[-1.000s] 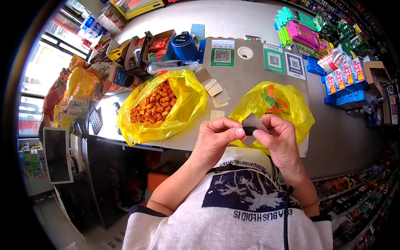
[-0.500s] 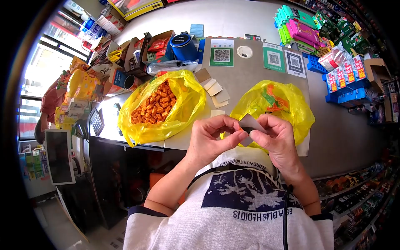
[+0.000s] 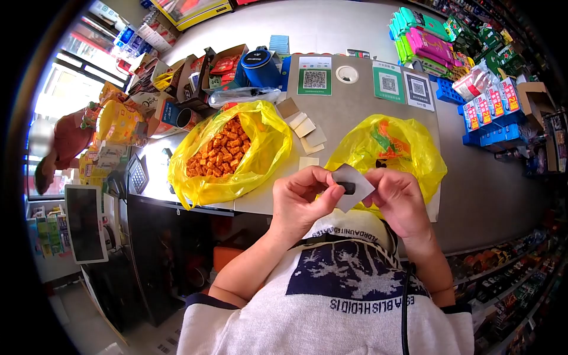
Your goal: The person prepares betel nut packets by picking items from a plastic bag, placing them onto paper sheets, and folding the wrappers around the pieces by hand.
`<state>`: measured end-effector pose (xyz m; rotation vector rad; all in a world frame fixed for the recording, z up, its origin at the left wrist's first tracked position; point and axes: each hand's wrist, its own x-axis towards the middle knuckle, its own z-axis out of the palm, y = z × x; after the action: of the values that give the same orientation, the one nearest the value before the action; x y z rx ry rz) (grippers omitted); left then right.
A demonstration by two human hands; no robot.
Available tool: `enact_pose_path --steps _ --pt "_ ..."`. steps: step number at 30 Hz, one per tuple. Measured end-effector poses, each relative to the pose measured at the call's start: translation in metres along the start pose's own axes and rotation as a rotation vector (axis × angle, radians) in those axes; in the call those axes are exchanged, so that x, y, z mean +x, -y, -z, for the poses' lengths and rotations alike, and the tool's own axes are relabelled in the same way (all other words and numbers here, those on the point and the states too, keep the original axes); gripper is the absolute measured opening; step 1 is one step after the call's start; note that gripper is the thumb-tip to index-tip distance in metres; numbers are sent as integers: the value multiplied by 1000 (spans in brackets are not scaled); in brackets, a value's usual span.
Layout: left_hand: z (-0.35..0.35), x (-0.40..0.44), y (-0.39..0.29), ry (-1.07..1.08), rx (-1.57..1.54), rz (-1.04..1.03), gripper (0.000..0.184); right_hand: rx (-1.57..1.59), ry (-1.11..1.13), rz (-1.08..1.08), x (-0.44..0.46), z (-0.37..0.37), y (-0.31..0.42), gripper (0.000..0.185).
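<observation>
Between my two hands is a small pale grey square of paper, turned like a diamond, with a small dark piece lying on it. My left hand pinches its left side between thumb and fingers. My right hand is closed at the right corner, its fingertips partly hidden. Beyond the paper lies an open yellow plastic bag with a green and orange print. Left of my hands sits another yellow bag, holding many orange-brown cubes. Several loose square sheets lie between the bags.
At the back left of the counter stand a blue canister and boxes of packets. QR-code cards lie along the far side. A calculator and a screen are at left, near another person.
My right hand has shifted right and uncovered more of the paper and the dark piece. My left hand keeps its pinch. The person at left has moved further into view.
</observation>
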<state>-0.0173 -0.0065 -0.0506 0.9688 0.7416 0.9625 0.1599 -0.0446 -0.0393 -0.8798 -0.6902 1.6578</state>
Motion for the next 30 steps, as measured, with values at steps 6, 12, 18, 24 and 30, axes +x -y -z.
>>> enact_pose_path --steps 6,12,18,24,30 --pt "-2 -3 -3 6 -46 57 6 111 -55 -3 -5 7 -20 16" --pt "-6 -6 -4 22 -11 58 8 89 -42 55 -7 -2 -10 17" --pt "-6 -8 -2 51 84 17 9 -9 -101 17 -9 -5 -10 16" --pt "-6 -10 1 30 141 -64 11 -153 -124 70 -13 -16 -5 14" --pt "-6 -11 -1 27 98 -55 10 -275 -162 133 -13 -21 -8 10"
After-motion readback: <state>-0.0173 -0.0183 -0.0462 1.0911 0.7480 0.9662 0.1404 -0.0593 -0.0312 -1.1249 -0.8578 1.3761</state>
